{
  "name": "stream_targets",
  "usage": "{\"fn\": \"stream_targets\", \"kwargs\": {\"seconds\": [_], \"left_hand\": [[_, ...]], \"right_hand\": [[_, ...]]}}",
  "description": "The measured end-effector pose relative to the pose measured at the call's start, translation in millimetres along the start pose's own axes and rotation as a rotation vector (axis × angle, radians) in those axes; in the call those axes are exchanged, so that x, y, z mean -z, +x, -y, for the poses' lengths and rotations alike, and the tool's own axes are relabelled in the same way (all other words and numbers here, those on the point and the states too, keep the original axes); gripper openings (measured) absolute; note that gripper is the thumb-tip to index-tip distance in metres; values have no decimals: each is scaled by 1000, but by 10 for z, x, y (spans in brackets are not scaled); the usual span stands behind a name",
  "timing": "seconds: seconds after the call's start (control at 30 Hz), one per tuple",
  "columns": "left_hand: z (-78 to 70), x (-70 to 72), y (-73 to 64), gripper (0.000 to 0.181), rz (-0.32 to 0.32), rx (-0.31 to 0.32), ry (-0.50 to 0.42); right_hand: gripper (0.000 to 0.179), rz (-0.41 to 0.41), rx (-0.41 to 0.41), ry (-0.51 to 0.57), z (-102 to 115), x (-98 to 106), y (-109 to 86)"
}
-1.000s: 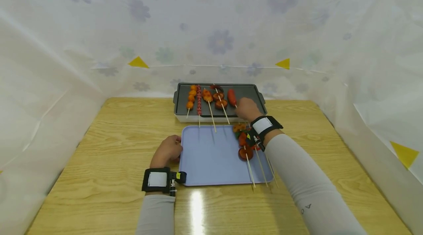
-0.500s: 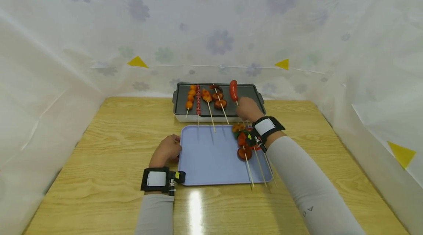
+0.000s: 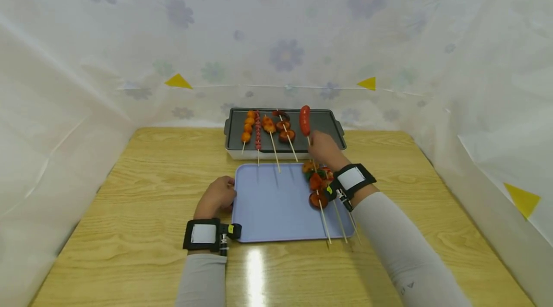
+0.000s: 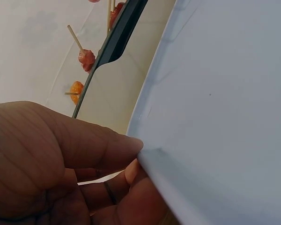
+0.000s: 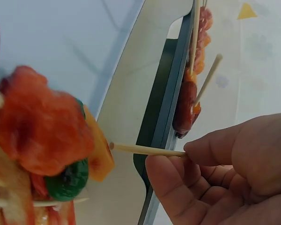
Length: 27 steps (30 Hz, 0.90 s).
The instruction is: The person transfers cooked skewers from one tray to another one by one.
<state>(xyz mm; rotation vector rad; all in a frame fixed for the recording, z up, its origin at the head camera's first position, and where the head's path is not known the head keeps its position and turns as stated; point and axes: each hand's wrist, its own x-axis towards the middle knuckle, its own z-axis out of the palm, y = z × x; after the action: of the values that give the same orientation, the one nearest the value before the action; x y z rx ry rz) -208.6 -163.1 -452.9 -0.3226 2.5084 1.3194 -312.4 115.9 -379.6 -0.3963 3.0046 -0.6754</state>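
My right hand [image 3: 326, 147] pinches the wooden stick [image 5: 140, 150] of a sausage skewer [image 3: 305, 121] between thumb and index finger. The red sausage points away from me over the right half of the dark griddle [image 3: 330, 129]. At the left rim of the pale blue tray [image 3: 272, 211], my left hand [image 3: 218, 195] grips the edge. In the left wrist view the thumb [image 4: 117, 147] lies on the rim, with curled fingers below it. Several skewers, one with a mushroom-like cap [image 3: 318, 200], lie along the tray's right side, partly hidden by my right wrist.
On the griddle's left half lie an orange ball skewer [image 3: 247, 127], a thin red skewer [image 3: 258, 132], a drumstick-like skewer [image 3: 269, 124] and a mushroom-like skewer [image 3: 285, 134]. Their sticks overhang its front edge. The griddle stands behind the tray on the wooden table [image 3: 151, 177], before a flowered sheet.
The sausage first swung upright and away from me, and its stick now shows more below it. My right hand has shifted slightly toward me. My left hand stays on the tray rim.
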Motion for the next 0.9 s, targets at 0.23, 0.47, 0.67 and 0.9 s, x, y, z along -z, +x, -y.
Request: {"fn": "stream_targets", "kwargs": {"seconds": [0.23,0.47,0.67,0.9], "left_hand": [[1,-2,11,43,12,-9,12],[-37,11,-17,43,15,5,20],[-46,6,-19,43,19,8,19],[-15,2,-5,42,19,-15,16]], "right_hand": [[4,-35,27,92,-40,-21,-226],[3,-18,13,208,-89,-49,-507],[4,21,-11,220,-119,-98,-713],[4,50,-1,213,-107,-178,-893]]}}
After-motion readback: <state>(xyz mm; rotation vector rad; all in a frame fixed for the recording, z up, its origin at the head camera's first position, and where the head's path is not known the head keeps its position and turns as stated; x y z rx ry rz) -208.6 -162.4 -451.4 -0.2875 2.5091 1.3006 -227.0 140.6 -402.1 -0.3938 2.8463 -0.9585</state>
